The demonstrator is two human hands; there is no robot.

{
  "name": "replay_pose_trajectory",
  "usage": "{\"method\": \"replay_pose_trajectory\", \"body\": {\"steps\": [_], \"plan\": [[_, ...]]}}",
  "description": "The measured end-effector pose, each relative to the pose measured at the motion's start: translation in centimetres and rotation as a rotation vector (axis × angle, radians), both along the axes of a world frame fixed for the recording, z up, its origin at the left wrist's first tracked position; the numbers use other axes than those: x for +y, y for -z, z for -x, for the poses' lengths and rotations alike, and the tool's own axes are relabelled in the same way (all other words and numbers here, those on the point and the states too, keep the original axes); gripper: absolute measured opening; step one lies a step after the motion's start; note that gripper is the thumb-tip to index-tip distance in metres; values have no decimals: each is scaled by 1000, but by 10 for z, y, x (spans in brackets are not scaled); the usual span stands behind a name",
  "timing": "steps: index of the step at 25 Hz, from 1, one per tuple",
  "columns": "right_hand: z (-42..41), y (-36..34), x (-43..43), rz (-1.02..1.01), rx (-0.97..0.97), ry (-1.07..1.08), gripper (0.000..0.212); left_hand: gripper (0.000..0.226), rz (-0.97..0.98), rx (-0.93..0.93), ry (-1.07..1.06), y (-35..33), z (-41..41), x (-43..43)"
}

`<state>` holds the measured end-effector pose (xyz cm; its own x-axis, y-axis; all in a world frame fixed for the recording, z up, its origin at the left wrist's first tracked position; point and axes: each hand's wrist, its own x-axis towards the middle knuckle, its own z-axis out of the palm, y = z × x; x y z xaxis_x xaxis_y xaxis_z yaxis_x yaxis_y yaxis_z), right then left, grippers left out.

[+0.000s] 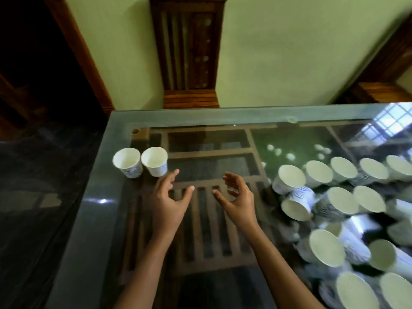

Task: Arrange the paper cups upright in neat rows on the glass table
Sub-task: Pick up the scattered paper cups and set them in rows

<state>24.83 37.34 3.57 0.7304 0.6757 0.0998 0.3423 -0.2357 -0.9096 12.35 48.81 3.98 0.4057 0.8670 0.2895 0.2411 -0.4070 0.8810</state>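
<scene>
Both hands are empty. The left hand and the right hand hover over the middle of the glass table, palms turned toward each other and fingers loosely spread, gripping nothing.

At the far left, two paper cups stand upright, mouths open, side by side and touching or nearly so. They look like the start of a row. The left hand's fingertips are near the right-hand cup of the pair but clear of it.

The rest of the cups crowd the right side of the table, packed close together. That part of the view is blurred and stretched. At least one cup near the right hand seems to lie tilted, and I cannot tell whether the others show open mouths or bases.

My judgement is that the job has barely begun and the next cup must come from the right-hand crowd. The risks lie there:

- **Knocked neighbours:** the cups are light and tightly packed, so reaching in could topple the ones alongside or send one rolling toward the table edge.
- **Crushed cup:** too firm a squeeze would dent a paper wall.
- **Disturbed row:** on smooth glass, a cup set down against the pair could push them out of line, since the end cup stands close to the left edge.
</scene>
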Motion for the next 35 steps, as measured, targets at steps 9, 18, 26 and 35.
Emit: {"method": "replay_pose_trajectory", "body": {"steps": [9,18,26,35], "plan": [[-75,-27,-156,25,-95,255,31,43,232,93,299,15,-104,-152],[-110,-17,-235,205,-21,199,28,56,317,183,620,28,-108,-229],[-123,-15,-236,201,-67,102,24,80,310,194,583,34,-118,-249],[-150,-14,-179,452,-626,-402,48,75,349,29,73,42,-88,-216]]}}
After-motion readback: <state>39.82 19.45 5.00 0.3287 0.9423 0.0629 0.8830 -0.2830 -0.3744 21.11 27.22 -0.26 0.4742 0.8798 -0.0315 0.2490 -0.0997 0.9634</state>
